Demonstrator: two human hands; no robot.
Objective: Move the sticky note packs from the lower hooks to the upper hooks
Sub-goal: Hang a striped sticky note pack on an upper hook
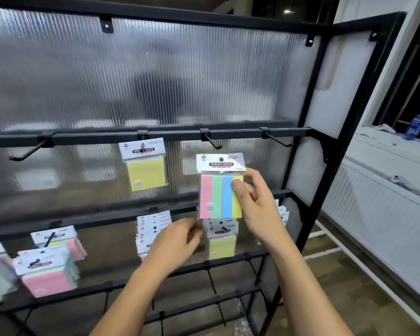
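My right hand [257, 202] holds a four-colour striped sticky note pack [216, 190] upright by its right edge, thumb on the yellow stripe. The pack's hang hole sits just below an empty upper hook [214, 143]. A yellow pack [144, 166] hangs on the upper hook to the left. My left hand [177, 241], blurred, is at the stack of packs [150, 229] on a lower hook; whether it grips one is unclear. Another yellow pack [222, 238] hangs on the lower hook below the striped pack. More packs [46, 265] hang at the lower left.
Two more upper hooks are empty, one at the far left [27, 152] and one at the right [277, 140]. The black rack frame [325, 151] has a ribbed translucent back panel. A window sill with a blue bottle [416, 126] lies to the right.
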